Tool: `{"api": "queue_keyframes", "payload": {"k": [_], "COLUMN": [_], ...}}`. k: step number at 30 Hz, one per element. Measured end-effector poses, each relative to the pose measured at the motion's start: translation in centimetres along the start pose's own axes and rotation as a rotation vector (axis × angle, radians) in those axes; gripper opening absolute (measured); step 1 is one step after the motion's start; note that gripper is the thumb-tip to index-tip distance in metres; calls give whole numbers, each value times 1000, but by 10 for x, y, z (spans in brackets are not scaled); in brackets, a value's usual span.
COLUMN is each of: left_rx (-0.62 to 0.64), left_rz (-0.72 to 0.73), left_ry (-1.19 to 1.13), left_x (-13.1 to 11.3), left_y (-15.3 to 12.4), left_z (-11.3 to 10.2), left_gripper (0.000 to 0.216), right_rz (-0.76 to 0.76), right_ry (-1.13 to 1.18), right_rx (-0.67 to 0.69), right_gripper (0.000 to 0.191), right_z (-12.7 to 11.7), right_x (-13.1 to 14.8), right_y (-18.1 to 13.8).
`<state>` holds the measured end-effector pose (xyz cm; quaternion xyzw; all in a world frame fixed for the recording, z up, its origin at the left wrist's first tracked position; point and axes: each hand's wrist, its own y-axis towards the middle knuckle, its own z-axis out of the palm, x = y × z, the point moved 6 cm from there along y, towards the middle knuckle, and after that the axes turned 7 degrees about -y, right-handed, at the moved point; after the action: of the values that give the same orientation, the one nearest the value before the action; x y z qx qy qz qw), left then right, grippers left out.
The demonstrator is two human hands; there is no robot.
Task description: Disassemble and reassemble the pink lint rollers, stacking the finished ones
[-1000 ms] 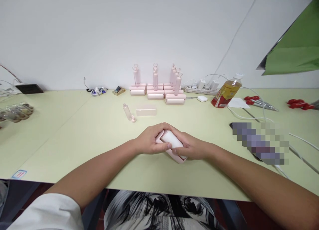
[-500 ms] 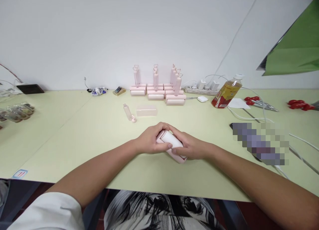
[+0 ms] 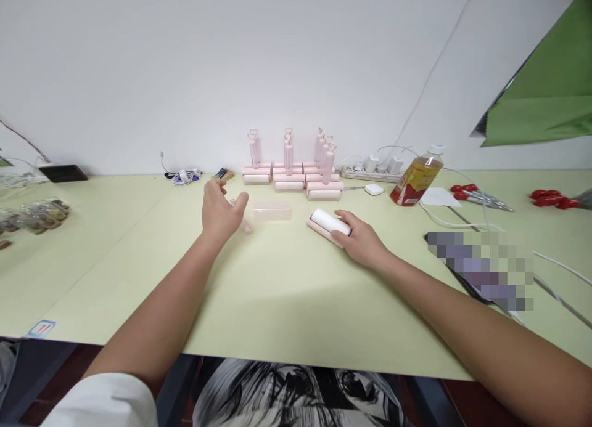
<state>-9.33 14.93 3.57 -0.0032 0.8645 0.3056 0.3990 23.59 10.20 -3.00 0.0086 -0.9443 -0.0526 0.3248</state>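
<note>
My right hand [image 3: 364,239] grips a lint roller head [image 3: 329,222], a white roll in a pale pink holder, tilted just above or on the table. My left hand [image 3: 221,212] is open, thumb spread from the fingers, reaching over the small translucent pink handle [image 3: 248,226]. Most of that handle is hidden behind the hand, and I cannot see it being touched. Between both hands lies a clear pink cover [image 3: 272,212] on the table.
Several finished pink lint rollers [image 3: 324,190] stand in rows by the wall, handles upright. A drink bottle [image 3: 416,179], a power strip [image 3: 365,170], red-handled scissors [image 3: 481,196] and a phone [image 3: 476,267] with cables are to the right. Wrapped packets [image 3: 39,215] lie far left.
My hands have separated. The left let go of the roller head and moved left and forward to the handle. My right hand carried the roller head slightly forward and its cover-free roll now shows.
</note>
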Motion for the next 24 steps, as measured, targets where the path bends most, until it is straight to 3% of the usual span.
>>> {"api": "queue_keyframes", "payload": {"k": [3,6,10,16,19,21,24], "left_rx": [198,304,399,525,631,684,729], "left_rz": [-236,-363,-385,-362,-399,-420,-473], "left_ry": [21,-15,-8,-20,-146,-354,-681], "left_x": [23,35,39,38,29,12,-23], "left_y": [3,-4,-14,-20,-30,-43,-69], "left_z": [10,22,37,45,52,59,70], "left_gripper": [57,53,40,21,18,20,26], "right_rz": [5,1,-42,-93,-168,-272,-430], "right_ry": [-38,-55,-58,-42,-14,0,-19], "right_rx": [-5,-1,-49,-229,-304,-322,-176], "right_gripper": [58,58,59,59,52,42,36], "right_z": [-1,1,2,-13,-21,-23,-12], "right_x": [-3,-4,-5,7,20,33,59], "right_y": [4,5,5,-2,-12,-23,-39]}}
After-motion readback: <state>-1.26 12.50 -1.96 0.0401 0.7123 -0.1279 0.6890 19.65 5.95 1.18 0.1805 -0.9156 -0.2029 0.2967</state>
